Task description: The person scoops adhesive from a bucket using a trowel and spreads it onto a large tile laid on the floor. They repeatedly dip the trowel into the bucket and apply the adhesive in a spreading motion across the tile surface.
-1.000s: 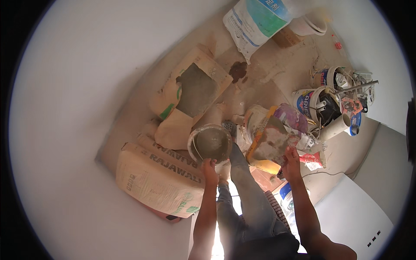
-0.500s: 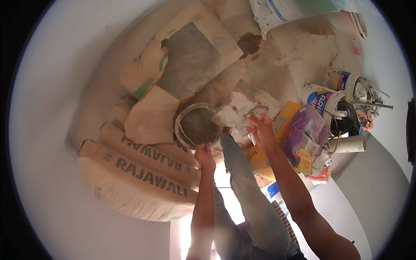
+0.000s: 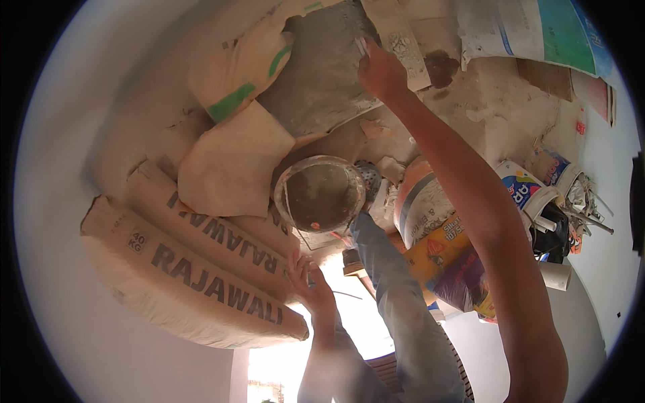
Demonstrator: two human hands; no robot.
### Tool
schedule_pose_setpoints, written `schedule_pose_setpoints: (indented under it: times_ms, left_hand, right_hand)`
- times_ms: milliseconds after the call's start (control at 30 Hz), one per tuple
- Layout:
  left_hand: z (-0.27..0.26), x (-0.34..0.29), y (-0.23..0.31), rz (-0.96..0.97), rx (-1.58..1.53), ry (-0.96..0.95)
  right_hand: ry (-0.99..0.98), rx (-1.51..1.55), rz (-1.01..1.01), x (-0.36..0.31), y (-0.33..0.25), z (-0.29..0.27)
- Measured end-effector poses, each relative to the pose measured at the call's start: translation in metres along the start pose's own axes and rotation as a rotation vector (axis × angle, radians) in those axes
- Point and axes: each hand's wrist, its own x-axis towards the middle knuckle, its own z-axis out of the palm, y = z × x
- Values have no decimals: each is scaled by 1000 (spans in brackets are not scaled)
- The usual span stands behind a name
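My right hand (image 3: 384,72) reaches far forward over grey powder (image 3: 316,74) in a torn-open brown paper sack (image 3: 238,60). Its fingers are closed round something pale, of which only a small whitish edge (image 3: 362,47) shows. Closer to me stands a round bucket (image 3: 277,195) with a thin wire handle and grey, wet-looking mix (image 3: 319,198) inside. Just below the bucket hangs my left hand (image 3: 310,282), fingers apart and nothing in it, near the full paper sacks.
Full brown paper sacks (image 3: 201,269) lie at the left. My leg (image 3: 383,269) stands beside the bucket. At the right are a yellow sack (image 3: 437,255), paint buckets (image 3: 531,191) of tools and a white pipe (image 3: 555,275). A white-green sack (image 3: 517,33) lies at the far right.
My right hand has moved from beside the bucket up to the grey powder; the ragged white-pink piece it held no longer shows plainly. My left hand has let go of the bucket rim and dropped back.
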Motion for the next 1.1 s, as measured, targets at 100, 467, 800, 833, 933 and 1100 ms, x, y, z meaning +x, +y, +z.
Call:
schedule_pose_setpoints:
  times_ms: [100,467,800,833,933,1100]
  left_hand:
    - [-58,-17,22,439,601,-6]
    - [-161,83,33,757,593,715]
    - [-173,83,28,773,489,604]
    - [-176,81,28,760,521,593]
    - [-180,72,26,754,563,588]
    - [-181,78,20,842,685,664]
  right_hand:
    - [57,-204,-37,29,-2,20]
    - [-315,-200,103,28,-34,101]
    - [-360,-85,-211,101,40,110]
    - [-431,-34,-176,111,41,113]
    - [-567,169,-76,107,5,98]
    - [-473,661,165,82,-20,153]
